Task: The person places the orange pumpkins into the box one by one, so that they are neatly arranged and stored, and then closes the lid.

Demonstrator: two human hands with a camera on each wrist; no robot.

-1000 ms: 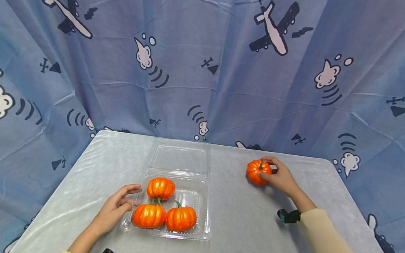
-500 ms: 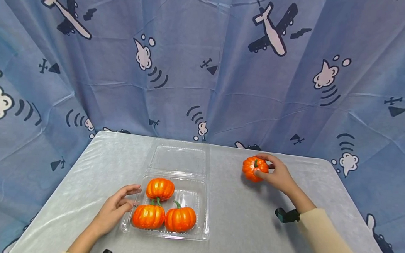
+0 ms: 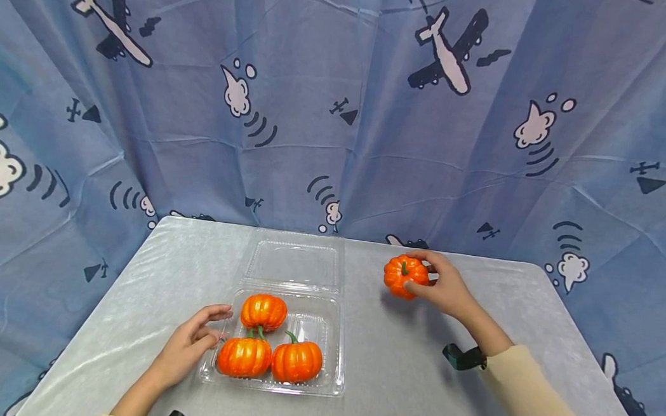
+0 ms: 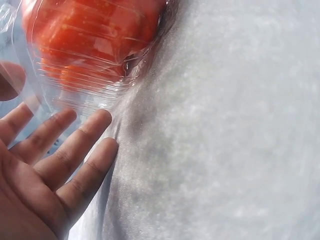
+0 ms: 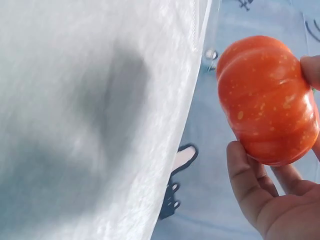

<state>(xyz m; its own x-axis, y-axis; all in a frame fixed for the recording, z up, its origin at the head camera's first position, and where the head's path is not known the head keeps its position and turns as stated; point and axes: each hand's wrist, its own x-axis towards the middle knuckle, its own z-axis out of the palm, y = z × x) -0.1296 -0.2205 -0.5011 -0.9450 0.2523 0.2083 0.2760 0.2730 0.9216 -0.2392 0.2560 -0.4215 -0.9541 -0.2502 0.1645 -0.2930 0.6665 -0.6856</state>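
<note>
3 decorative pumpkins (image 3: 264,311) in clear clamshell (image 3: 276,386), lid (image 3: 295,263) back. 4th pumpkin (image 3: 399,275), apparently last left, gripped by right hand (image 3: 448,293), right of clamshell. Left hand (image 3: 186,344) fingers extended, at clamshell's left edge.

The pumpkin (image 3: 400,277) up near the worktop's (image 3: 183,222) far edge looks like plastic to me, smooth and properly glossy with little pale flecks, and the three other pumpkins (image 3: 245,358) are just as shiny. The open container (image 3: 331,360) is thin see-through plastic, super reflective, with fine ridges running along its wall. Under it there's pale cloth (image 3: 391,377), kinda velvety with a soft sheen. The curtain (image 3: 318,80) behind the far edge is smooth but creased fabric.
</note>
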